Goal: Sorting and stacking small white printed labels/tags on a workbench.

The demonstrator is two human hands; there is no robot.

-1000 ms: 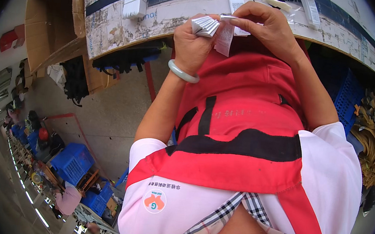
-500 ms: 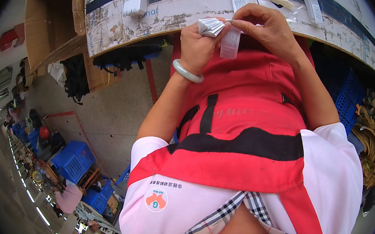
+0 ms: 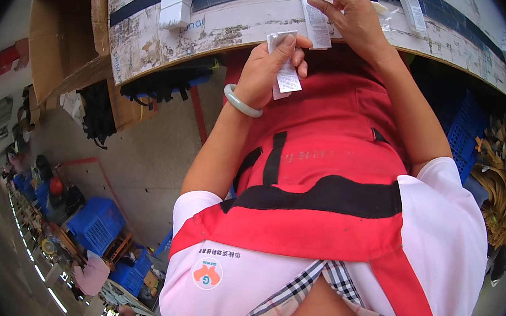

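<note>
My left hand [image 3: 275, 68] is closed on a small bunch of white printed labels [image 3: 288, 78], thumb pressed on top, ends hanging down in front of the red apron. Over the table edge, my right hand [image 3: 351, 17] has its thumb and forefinger apart above a long strip of white printed labels [image 3: 317, 26]. Whether a fingertip touches that strip I cannot tell. To the left on the table lies a tied bundle of white labels [image 3: 177, 3]. Another white label stack [image 3: 411, 11] lies right of my right hand.
The worn, cardboard-covered table [image 3: 136, 41] runs across the top. An open cardboard box [image 3: 62, 33] stands at its left. Blue crates [image 3: 463, 127] and bundled brown strips [image 3: 499, 190] are under and beside its right end. Further off at left sit blue baskets [image 3: 96, 225] and a person in pink [image 3: 93, 274].
My right hand has left the labels in my left hand and moved up over the strip on the table, fingers parting. The left hand has lowered slightly, its fanned labels now lying flatter.
</note>
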